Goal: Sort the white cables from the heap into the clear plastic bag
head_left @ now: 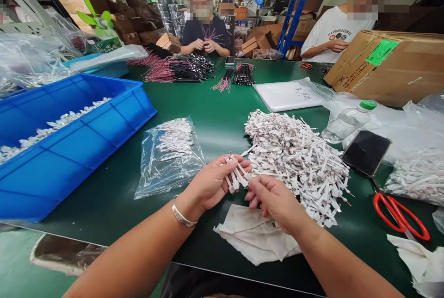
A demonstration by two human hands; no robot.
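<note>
The left hand (208, 184) grips a small bunch of white-sleeved leads (236, 173) in closed fingers; the right hand (274, 201) curls just beside it, its grip unclear. A large loose heap of leads (294, 159) remains to the right, while a clear plastic bag (151, 175) at left holds a smaller batch.

Two hands (211, 184) work over one heap of white wired connectors (294, 164), and two co-workers (204, 34) are across the bench. Around them lie two clear plastic bags (152, 177), two phones (366, 152), two pairs of scissors (398, 217), two white cloths (255, 235), one blue plastic crate (69, 182), one water bottle (347, 122) and one cardboard carton (391, 66).
</note>
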